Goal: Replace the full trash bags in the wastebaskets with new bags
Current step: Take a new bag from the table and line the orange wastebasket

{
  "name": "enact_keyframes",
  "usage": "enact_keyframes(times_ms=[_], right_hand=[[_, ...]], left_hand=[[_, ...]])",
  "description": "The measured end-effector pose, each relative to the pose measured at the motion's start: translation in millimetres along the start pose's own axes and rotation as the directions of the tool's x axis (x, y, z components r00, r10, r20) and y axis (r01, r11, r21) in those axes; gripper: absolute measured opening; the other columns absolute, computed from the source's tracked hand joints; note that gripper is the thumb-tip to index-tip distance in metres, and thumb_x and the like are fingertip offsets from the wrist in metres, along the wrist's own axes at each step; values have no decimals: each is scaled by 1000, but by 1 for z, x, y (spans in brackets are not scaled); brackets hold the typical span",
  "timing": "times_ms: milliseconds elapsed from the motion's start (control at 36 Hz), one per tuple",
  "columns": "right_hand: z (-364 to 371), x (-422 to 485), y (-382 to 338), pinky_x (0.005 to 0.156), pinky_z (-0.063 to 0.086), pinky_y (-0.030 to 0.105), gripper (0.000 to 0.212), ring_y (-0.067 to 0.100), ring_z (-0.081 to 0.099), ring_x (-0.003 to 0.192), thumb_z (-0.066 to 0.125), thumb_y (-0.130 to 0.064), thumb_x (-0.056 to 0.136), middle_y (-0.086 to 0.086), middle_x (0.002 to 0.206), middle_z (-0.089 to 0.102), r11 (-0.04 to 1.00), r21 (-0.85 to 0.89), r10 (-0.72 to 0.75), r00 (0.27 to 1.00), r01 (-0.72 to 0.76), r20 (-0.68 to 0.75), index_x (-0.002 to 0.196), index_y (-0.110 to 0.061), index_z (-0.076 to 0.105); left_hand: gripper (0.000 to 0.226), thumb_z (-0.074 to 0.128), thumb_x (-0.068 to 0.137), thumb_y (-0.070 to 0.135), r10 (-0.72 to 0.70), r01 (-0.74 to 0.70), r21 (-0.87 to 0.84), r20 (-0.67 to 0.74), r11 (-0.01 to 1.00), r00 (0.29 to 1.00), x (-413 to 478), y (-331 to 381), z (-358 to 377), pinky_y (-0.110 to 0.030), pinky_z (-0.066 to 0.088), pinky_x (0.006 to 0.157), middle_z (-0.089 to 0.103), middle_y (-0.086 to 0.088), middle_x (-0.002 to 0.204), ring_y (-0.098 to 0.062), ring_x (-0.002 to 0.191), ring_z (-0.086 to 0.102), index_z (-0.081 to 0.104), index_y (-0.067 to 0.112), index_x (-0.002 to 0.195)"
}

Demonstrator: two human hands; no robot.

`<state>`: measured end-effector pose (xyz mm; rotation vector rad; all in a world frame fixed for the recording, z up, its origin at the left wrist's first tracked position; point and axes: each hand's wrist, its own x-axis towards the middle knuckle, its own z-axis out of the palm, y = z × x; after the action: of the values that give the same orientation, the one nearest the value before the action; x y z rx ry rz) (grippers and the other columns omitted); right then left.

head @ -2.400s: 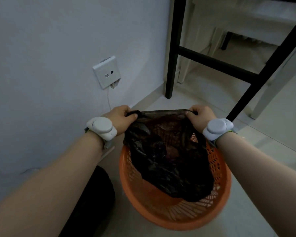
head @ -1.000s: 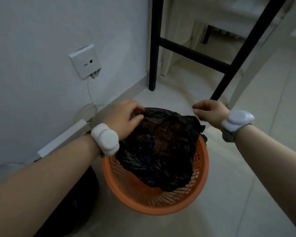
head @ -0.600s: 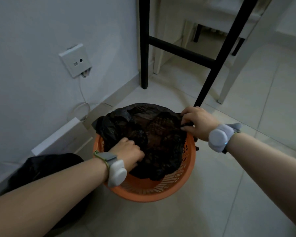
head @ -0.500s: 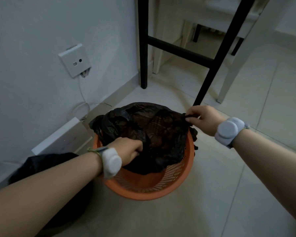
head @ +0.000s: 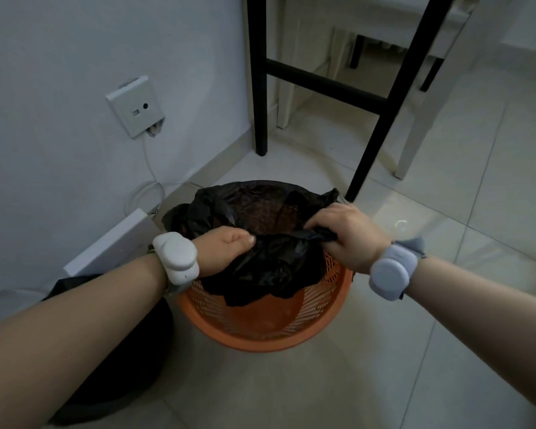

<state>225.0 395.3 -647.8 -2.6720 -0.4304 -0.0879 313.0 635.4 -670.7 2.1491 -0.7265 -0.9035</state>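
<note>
A pale wall (head: 59, 57) carries a white socket plate (head: 134, 106). Black furniture legs (head: 258, 88) stand on glossy light floor tiles (head: 446, 196). Light is dim.

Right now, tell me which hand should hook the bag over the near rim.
Probably the left hand: it grips the bag nearest the bare near rim of the basket; the right hand holds it further back.

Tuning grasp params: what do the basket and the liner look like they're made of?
Orange basket: looks like moulded plastic, a rigid lattice wall with a smooth solid rim and a matte-to-satin finish. Black bag: thin plastic film, crumpled, with soft glossy highlights; the lattice shows faintly through it at the far side. Left hand and right hand each pinch its near edge.
</note>
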Motion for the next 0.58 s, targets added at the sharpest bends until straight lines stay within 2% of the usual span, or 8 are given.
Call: enact_keyframes(times_ms=[56, 111, 167, 250, 333, 389, 444, 583], right_hand=[[-2, -1, 1, 86, 48, 36, 38, 22, 61, 96, 46, -14, 79, -1, 104, 67, 988, 116, 102, 995, -101, -8, 114, -20, 62], [-6, -3, 1, 77, 46, 25, 37, 16, 60, 88, 46, -11, 84, -3, 102, 65, 964, 194, 191, 981, -184, -20, 119, -22, 54], [-9, -3, 3, 63, 38, 23, 34, 13, 54, 72, 46, -5, 86, -2, 91, 63, 951, 199, 251, 967, -237, -45, 116, -20, 49], [-10, -3, 7, 59, 35, 26, 28, 16, 50, 67, 46, -6, 83, 1, 84, 59, 954, 109, 290, 954, -281, -80, 108, -17, 51], [-12, -3, 8, 75, 45, 34, 28, 27, 56, 85, 41, -19, 78, 2, 93, 60, 986, 17, 166, 975, -165, -147, 97, -15, 61], [-15, -5, 8, 78, 47, 39, 33, 28, 57, 87, 39, -20, 78, 3, 96, 61, 996, -53, 59, 988, -68, -143, 94, -15, 67], [-18, -11, 7, 77, 44, 38, 32, 25, 55, 86, 40, -16, 76, 1, 93, 61, 993, -114, -30, 990, 15, -135, 91, -17, 69], [-12, -42, 1, 76, 42, 37, 19, 20, 51, 76, 48, -12, 70, -4, 79, 58, 975, -170, -163, 978, 139, -133, 85, -20, 58]], left_hand=[[47, 38, 84, 58, 15, -3, 150, -77, 989, 997, -4, 5, -5, -33, 42, 75, 59, -2, 78, -19, 74, 57, 55, 14, 87], [50, 50, 75, 66, 39, -15, 277, -83, 961, 996, -11, 11, -8, -27, 47, 78, 62, 10, 93, -7, 85, 59, 52, 27, 106], [49, 62, 78, 56, 128, -67, 448, -108, 892, 986, -15, 13, -7, -31, 50, 76, 63, 9, 98, -10, 87, 61, 45, 31, 117], [32, 54, 87, 29, 260, -61, 615, -239, 786, 936, -15, 14, -5, -33, 45, 61, 63, 1, 87, -17, 70, 58, 44, 27, 118], [29, 41, 88, 26, 376, -109, 619, -319, 778, 870, -13, 12, -6, -35, 47, 69, 63, -5, 95, -24, 82, 59, 55, 18, 112], [36, 36, 84, 27, 544, -251, 676, -261, 692, 797, -13, 12, -8, -32, 45, 78, 63, -9, 92, -22, 87, 56, 63, 10, 100], [32, 40, 83, 22, 635, -342, 697, -208, 630, 744, -16, 14, -9, -24, 36, 79, 62, -10, 89, -16, 85, 48, 67, 7, 94], [21, 43, 83, 24, 627, -441, 632, -93, 638, 774, -46, 16, -4, -28, 46, 69, 62, -2, 91, -16, 83, 57, 51, 23, 103]])
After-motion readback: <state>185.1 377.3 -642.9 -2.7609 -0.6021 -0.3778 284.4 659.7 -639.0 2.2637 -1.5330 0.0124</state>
